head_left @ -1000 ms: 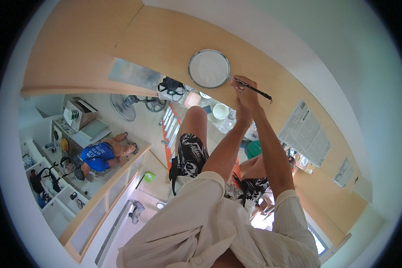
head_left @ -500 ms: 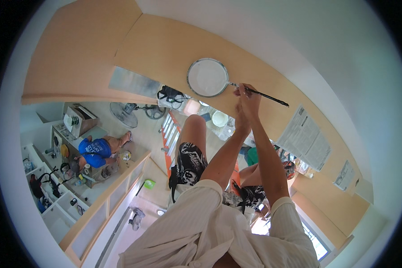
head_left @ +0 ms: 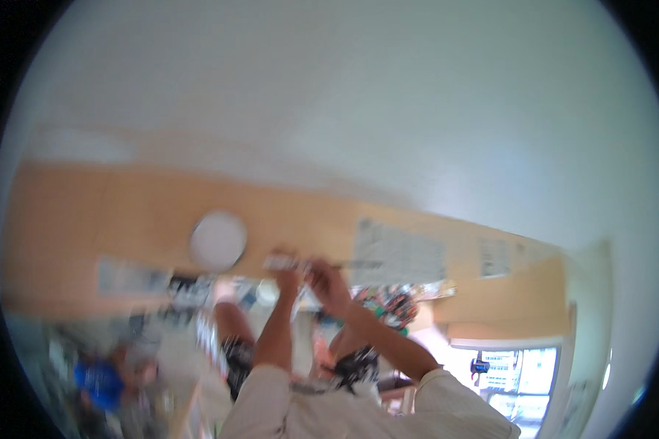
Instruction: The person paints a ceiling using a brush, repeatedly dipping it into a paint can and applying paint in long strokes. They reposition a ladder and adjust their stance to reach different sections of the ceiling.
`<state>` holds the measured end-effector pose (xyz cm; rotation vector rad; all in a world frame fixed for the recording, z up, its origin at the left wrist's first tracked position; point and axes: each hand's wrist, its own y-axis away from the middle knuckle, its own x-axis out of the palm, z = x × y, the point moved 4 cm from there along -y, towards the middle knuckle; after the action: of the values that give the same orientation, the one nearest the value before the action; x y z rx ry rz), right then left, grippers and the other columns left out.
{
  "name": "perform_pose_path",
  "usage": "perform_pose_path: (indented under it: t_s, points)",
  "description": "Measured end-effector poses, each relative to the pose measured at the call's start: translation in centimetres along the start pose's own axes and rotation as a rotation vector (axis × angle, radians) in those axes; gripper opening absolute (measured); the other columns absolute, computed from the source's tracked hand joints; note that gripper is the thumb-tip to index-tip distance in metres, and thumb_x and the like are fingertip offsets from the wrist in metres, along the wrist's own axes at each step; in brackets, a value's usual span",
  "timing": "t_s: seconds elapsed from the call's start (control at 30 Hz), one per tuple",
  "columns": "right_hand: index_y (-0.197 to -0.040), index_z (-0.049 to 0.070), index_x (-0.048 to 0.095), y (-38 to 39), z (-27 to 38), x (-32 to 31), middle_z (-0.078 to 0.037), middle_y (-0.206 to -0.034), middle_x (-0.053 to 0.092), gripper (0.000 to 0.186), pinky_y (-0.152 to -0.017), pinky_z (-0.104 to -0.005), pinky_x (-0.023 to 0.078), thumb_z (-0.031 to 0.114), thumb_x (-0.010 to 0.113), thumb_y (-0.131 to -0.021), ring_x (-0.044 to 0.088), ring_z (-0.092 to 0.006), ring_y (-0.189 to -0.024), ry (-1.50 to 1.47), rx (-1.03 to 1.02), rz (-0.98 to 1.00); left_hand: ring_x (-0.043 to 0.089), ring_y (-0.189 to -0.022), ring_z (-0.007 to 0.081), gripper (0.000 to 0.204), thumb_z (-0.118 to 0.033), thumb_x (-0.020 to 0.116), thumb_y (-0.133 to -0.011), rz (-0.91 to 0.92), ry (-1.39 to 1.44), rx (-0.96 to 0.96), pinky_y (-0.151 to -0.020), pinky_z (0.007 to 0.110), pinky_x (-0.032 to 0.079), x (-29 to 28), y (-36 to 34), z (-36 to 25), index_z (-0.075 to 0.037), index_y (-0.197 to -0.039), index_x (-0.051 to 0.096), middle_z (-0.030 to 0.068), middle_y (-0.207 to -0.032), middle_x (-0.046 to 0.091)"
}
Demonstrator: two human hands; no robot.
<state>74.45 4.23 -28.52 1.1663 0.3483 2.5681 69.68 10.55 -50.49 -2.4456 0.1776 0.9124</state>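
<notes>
The right hand (head_left: 326,284) curls its fingers round a slim tool (head_left: 364,264), handle toward 3 o'clock; the left hand (head_left: 286,269) is too blurred to tell. Best kept level, clear of the round white container (head_left: 218,241) at the hands' 10 o'clock.

This looks like a room indoors being painted or fitted out, though whether in a home or an office I cannot tell. A broad wooden surface (head_left: 146,219) runs along a bare pale wall (head_left: 329,95), bearing a round container of white (head_left: 218,240) and, farther right, printed paper sheets (head_left: 406,252). Blurred clutter (head_left: 388,304) lies below; a window (head_left: 523,388) at right shows a building outside.
</notes>
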Motion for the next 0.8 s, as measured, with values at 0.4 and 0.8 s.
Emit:
perform_pose_path:
  t_s: [0.4, 0.8]
  points:
    - [-0.098, -0.006, 0.067, 19.4, 43.1, 25.5, -0.018, -0.076, 0.069, 0.015, -0.056, -0.0327, 0.058, -0.006, 0.064, -0.082, 0.071, -0.0275, -0.064, 1.838, -1.591, 0.142, 0.019, -0.144, 0.0496, 0.085, -0.043, 0.075, -0.078, 0.478, -0.523, -0.125, -0.108, 0.059, 0.033, 6.2, -4.9, 4.7, -0.023, -0.151, 0.037, 0.0246, -0.160, 0.018]
    - [-0.103, 0.000, 0.071, 27.4, 43.2, 43.9, -0.009, -0.082, 0.072, 0.030, -0.060, -0.0304, 0.056, -0.006, 0.074, -0.074, 0.070, -0.0207, -0.071, 3.572, -1.837, 0.304, 0.021, -0.144, 0.0489, 0.088, -0.047, 0.070, -0.084, 0.588, -0.525, -0.048, -0.108, 0.057, 0.034, 3.8, -3.2, 0.9, -0.026, -0.156, 0.025, 0.0217, -0.162, 0.014]
